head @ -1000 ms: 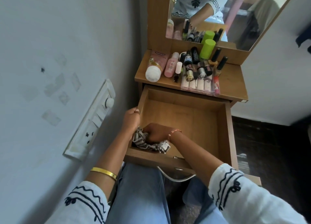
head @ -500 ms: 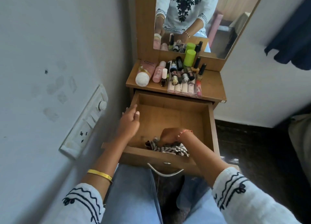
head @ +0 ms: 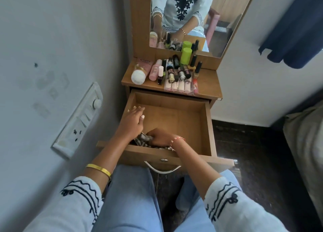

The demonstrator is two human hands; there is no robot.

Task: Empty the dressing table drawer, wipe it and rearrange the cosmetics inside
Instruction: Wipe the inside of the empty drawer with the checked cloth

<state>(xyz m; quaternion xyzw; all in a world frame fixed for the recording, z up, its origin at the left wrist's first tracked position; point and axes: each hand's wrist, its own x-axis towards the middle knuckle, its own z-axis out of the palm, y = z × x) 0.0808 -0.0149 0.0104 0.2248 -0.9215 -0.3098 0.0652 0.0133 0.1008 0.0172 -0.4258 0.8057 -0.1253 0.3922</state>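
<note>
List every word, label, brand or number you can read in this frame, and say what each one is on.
No text can be read.
pink bottle: a dark mark on its side, too blurred to read.
dark bottle: a blue and white label, too small to read.
pink tube: a dark strip at its far end, not legible.
switchboard: no lettering shows.
drawer: unmarked.

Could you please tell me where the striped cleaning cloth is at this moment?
The striped cloth lies inside the open drawer, in its near left corner against the front panel, gripped under the right hand, with the left hand just beside it.
</note>
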